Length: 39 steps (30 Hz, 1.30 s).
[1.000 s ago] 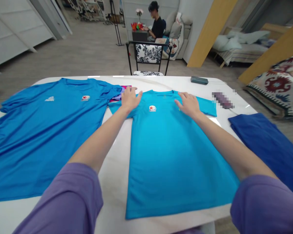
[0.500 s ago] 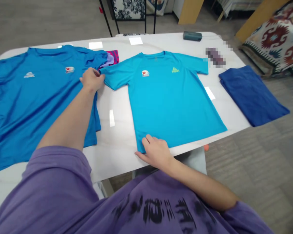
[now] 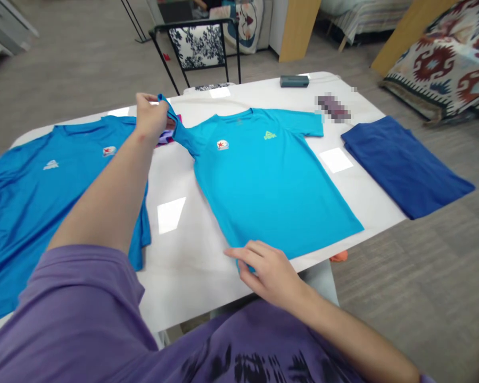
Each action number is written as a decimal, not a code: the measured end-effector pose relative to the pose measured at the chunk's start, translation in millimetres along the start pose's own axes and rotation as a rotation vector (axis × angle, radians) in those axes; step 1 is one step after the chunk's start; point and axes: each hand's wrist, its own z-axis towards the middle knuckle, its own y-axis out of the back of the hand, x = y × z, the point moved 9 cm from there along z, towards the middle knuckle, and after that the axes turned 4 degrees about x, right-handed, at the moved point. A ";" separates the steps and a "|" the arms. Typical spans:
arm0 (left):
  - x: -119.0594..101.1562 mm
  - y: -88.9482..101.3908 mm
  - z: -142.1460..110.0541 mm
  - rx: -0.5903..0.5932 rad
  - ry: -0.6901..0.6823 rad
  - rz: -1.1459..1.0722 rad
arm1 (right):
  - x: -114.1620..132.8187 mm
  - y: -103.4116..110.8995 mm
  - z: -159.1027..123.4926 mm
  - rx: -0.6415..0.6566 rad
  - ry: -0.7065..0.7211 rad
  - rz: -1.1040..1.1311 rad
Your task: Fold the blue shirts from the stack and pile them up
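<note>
Sleeve [image 3: 185, 140] of turquoise shirt [image 3: 259, 186] has risen, pinched by left hand [image 3: 151, 118]; right hand [image 3: 270, 272] at hem [image 3: 323, 243], grip unclear.

My right hand [image 3: 269, 268] covers the near corner of the light-blue T-shirt [image 3: 259, 181]; can't tell if it pinches or just presses. The darker blue T-shirt [image 3: 72, 186] runs off the left edge, partly behind my left arm [image 3: 107, 191]. Pink-purple cloth [image 3: 165, 137] is mostly hidden, shape unclear. Pixelated item [image 3: 333, 108]: unreadable. Orange thing [image 3: 339, 256] is half under the table [image 3: 191, 287], unidentifiable. Print on my purple top [image 3: 223, 340] is cut at the bottom.
</note>
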 end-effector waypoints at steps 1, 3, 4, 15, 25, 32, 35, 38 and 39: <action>-20.4 -13.0 7.9 0.016 0.031 -0.025 | -8.4 13.7 -6.6 -0.028 -0.005 0.029; -62.9 -46.7 22.3 0.072 0.050 -0.029 | -28.2 38.7 -20.2 -0.084 -0.035 0.084; -82.3 -66.3 28.6 0.099 0.048 -0.019 | -38.9 49.5 -27.2 -0.113 -0.053 0.110; -132.2 -309.3 9.2 0.451 -0.004 0.172 | -133.4 68.5 -78.3 -0.121 -0.252 -0.038; -68.5 -205.8 -133.3 0.209 -0.461 0.561 | -146.5 133.0 -42.3 -0.147 -0.146 -0.213; -25.2 -193.3 -155.7 0.253 -0.363 0.553 | -236.9 197.5 205.2 -0.109 -0.215 -0.210; -16.7 -194.9 -148.0 0.292 -0.344 0.560 | -289.4 219.0 312.0 -0.176 -0.366 -0.251; -10.5 -194.5 -144.3 0.302 -0.346 0.558 | -321.6 227.5 381.2 -0.213 -0.439 -0.303; -8.7 -194.2 -143.5 0.302 -0.346 0.557 | -329.1 228.1 396.0 -0.218 -0.454 -0.315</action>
